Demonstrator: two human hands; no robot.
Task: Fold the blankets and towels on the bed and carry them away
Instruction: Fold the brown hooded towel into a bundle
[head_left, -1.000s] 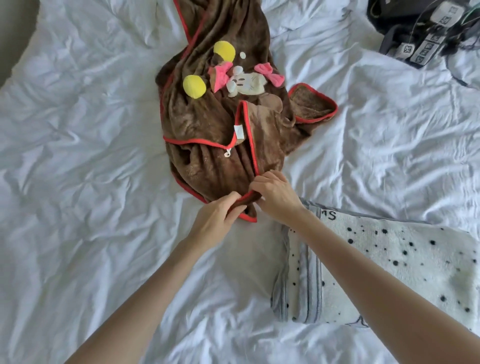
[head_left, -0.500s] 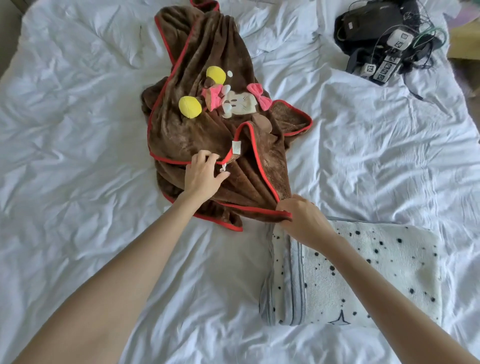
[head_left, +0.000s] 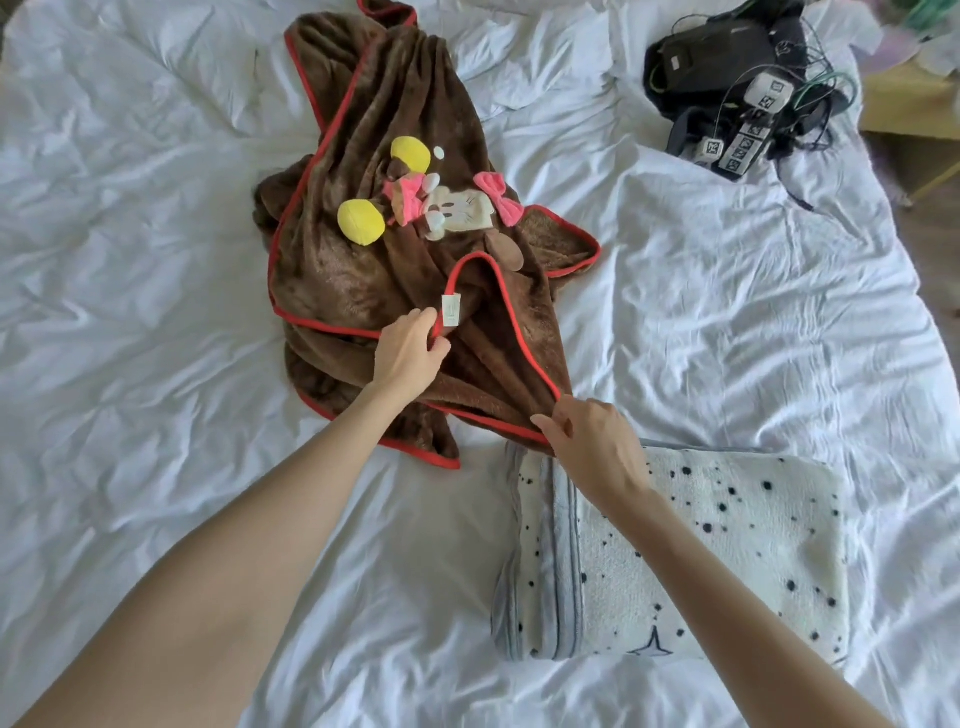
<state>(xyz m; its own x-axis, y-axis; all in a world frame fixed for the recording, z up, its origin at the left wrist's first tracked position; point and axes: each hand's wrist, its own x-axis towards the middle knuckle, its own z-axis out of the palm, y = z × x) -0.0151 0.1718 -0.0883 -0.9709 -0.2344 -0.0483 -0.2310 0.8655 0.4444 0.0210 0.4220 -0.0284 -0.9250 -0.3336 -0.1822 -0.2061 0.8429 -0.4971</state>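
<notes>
Apart since a second ago, the left grip (head_left: 410, 353) pinches the red trim of the crumpled brown fleece blanket (head_left: 358, 270), the right grip (head_left: 597, 447) pinches its near corner; it lies on the white-sheeted bed (head_left: 130, 260), beside a folded spotted white blanket (head_left: 727, 545).

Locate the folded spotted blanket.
In the head view, the folded spotted blanket lies lower right on the white bed sheet, just below the right hand and the brown blanket.
</notes>
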